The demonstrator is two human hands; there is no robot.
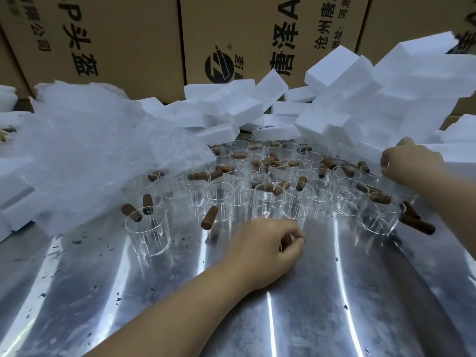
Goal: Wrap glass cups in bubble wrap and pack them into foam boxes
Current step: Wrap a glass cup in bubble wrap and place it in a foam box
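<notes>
Just beyond the left grip (268, 246), on the steel counter (180, 292), stood a crowd of clear glass cups (219, 199). Each was upright with a brown wooden handle at its side, and every one I could see into was empty. One lone cup (148, 228) stood apart from the rest, to the left of that grip. It sat at the foot of a heap of bubble wrap (90, 150) whose edge reached the cups on that side. Past the cups and behind the right grip (412, 161), white foam boxes (332, 70) were piled loosely at all angles. They showed only outer faces, so I could not see inside them. Printed cardboard cartons (128, 34) made a wall behind the pile.

The left grip lay knuckles up, low over the counter, with fingers and thumb curled together. It pinched what looked like a brown handle (284, 244); I could not make out the glass belonging to it. The right grip reached to the far right edge of the cups, just in front of the lowest foam boxes, fingers curled downward and thumb raised. I could not tell from this angle whether it had hold of anything. The two grips were well apart, with cups between them.
</notes>
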